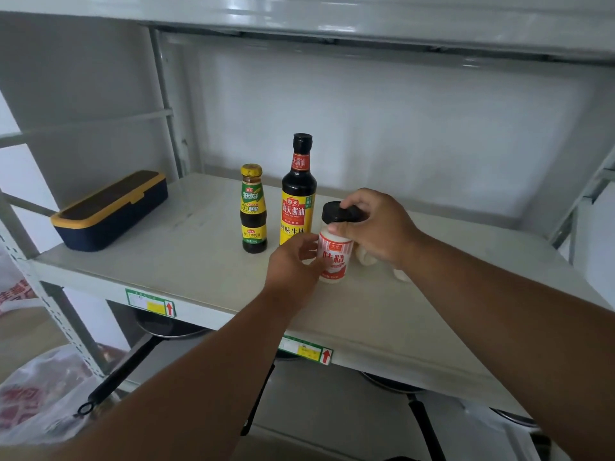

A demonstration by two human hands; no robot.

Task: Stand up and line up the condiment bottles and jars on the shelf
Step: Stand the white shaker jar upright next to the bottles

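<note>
A person's two bare hands close on a white seasoning jar with a red-and-white label and a black lid, standing upright near the middle of a pale metal shelf. The right hand curls over the lid from the right, fingers and thumb wrapped around its rim; the left hand presses its fingers against the jar's lower left side, partly covering the label. Just left of the jar, and slightly farther back, a tall dark soy sauce bottle with a yellow-and-red label stands upright, its base partly hidden by the left hand's fingers. Beside that, farther left, stands a shorter oyster sauce bottle with a yellow cap; the two bottles stand close together but apart. Behind the right hand, pale rounded shapes rest on the shelf, too hidden to identify. A navy box with a yellow-trimmed lid lies at the shelf's far left edge, well apart from the bottles. Bare shelf surface stretches in front of the jar to the front lip, where two green-and-yellow price tags with red arrows are fixed, and to the right toward the frame post. The upper shelf hangs well above the bottle tops. Below, frying pans with black handles sit on the lower level.
</note>
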